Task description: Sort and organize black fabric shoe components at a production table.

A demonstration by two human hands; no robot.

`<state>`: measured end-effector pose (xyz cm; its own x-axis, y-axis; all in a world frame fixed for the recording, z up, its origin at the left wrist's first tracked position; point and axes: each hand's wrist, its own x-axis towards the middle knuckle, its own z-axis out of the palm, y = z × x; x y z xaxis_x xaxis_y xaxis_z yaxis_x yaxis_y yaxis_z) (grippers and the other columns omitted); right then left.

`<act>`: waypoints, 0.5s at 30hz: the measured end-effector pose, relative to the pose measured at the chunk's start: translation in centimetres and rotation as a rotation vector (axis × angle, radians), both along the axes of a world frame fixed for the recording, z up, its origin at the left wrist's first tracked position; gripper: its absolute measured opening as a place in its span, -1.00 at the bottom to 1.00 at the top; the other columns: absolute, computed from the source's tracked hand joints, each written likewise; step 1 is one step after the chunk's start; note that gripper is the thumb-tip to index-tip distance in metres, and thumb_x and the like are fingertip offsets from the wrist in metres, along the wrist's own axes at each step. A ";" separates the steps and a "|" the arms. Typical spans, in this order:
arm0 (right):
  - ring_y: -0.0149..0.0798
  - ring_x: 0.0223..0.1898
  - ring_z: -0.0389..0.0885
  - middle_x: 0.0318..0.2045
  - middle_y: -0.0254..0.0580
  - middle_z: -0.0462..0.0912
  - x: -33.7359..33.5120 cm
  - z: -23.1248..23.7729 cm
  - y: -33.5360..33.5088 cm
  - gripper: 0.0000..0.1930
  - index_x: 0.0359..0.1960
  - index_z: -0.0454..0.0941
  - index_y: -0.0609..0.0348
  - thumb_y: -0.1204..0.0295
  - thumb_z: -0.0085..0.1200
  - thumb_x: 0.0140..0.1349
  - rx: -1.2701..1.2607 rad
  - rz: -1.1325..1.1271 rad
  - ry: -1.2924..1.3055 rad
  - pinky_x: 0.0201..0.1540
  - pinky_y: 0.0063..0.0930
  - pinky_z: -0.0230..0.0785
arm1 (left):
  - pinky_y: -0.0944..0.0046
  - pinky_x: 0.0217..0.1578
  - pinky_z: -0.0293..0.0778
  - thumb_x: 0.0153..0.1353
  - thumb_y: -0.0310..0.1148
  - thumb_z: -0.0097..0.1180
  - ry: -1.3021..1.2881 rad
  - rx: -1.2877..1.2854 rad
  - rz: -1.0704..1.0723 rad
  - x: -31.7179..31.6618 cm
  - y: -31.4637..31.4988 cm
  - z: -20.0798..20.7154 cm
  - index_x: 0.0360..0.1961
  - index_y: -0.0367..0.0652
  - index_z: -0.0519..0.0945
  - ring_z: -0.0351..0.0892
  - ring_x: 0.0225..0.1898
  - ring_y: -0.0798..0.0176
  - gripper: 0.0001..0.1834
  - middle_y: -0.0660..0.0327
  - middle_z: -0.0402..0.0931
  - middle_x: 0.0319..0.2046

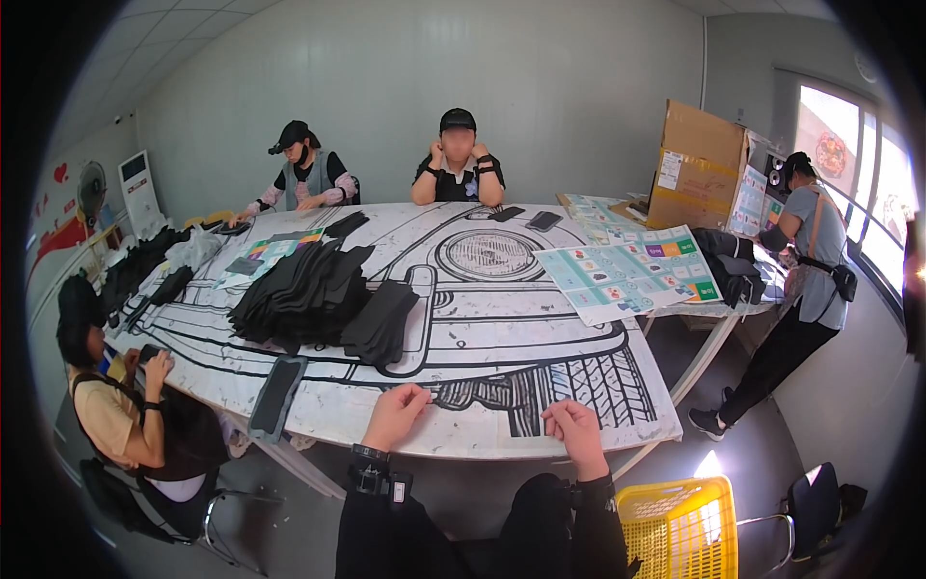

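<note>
Over the near edge of the white table, printed with black line drawings [482, 338], my left hand [397, 417] is closed, thumb and fingertips together. Nothing shows in it. To its right, my right hand [576, 431] also has its fingers curled together, with nothing visible between them. The two hands are apart, on either side of a drawn axle and tire. Beyond my left hand lie a large heap of black fabric pieces [304, 294] and a smaller stack of black pieces [381, 323]. A dark flat pad with a grey border [277, 398] hangs slightly over the table edge.
Printed colour sheets [627, 275] lie at the right, near a cardboard box [699, 164]. A yellow plastic basket [675, 526] stands by my right leg. Co-workers sit at the left and far sides; another person [810, 251] stands at the right. A phone [544, 221] lies far back.
</note>
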<state>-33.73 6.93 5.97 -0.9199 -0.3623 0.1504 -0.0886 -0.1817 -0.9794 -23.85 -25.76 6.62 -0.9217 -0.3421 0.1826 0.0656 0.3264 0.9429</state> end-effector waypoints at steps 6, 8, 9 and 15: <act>-0.38 -0.29 0.55 -0.21 -0.16 0.61 1.3 2.5 -1.1 -0.74 0.03 0.51 0.30 0.36 -0.04 0.48 -0.244 -0.066 -0.016 -0.32 -0.54 0.40 | 0.45 -0.40 0.42 0.41 -0.38 0.11 0.135 0.171 0.026 2.0 -2.0 -0.7 0.02 -0.18 0.50 0.50 -0.40 0.49 -0.78 0.28 0.53 -0.23; -0.09 0.10 0.54 0.16 0.04 0.47 1.3 3.6 3.3 -0.54 0.29 0.26 0.27 0.25 -0.15 0.50 -0.823 -0.226 -0.179 0.00 -0.26 0.51 | 0.18 -0.15 0.61 0.53 -0.18 -0.06 0.175 0.304 0.061 2.7 -1.0 1.5 0.53 0.03 0.02 0.57 0.02 0.22 -0.35 0.09 0.18 0.38; 0.05 0.29 0.44 0.31 0.09 0.34 0.3 3.0 7.8 -0.44 0.38 0.13 0.25 0.17 -0.18 0.50 -1.068 -0.303 -0.264 0.19 -0.09 0.48 | 0.18 -0.15 0.61 0.53 -0.18 -0.06 0.194 0.318 0.066 2.2 1.2 2.0 0.53 0.03 0.02 0.57 0.02 0.22 -0.35 0.09 0.18 0.38; 0.28 0.41 0.23 0.38 0.18 0.27 4.0 4.5 5.4 -0.21 0.43 0.07 0.26 -0.14 -0.19 0.41 -0.967 0.513 -0.483 0.39 0.39 0.11 | -0.43 0.11 0.50 0.47 0.31 -0.31 0.324 0.930 -0.254 10.7 -1.3 2.3 0.57 0.22 -0.09 0.27 0.39 -0.34 -0.21 0.08 0.00 0.52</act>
<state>-29.72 12.37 10.51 -0.7373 -0.6310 0.2413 0.5493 -0.7679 -0.3295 -13.15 -27.07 8.87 -0.9403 -0.2768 0.1982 0.3287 -0.5866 0.7401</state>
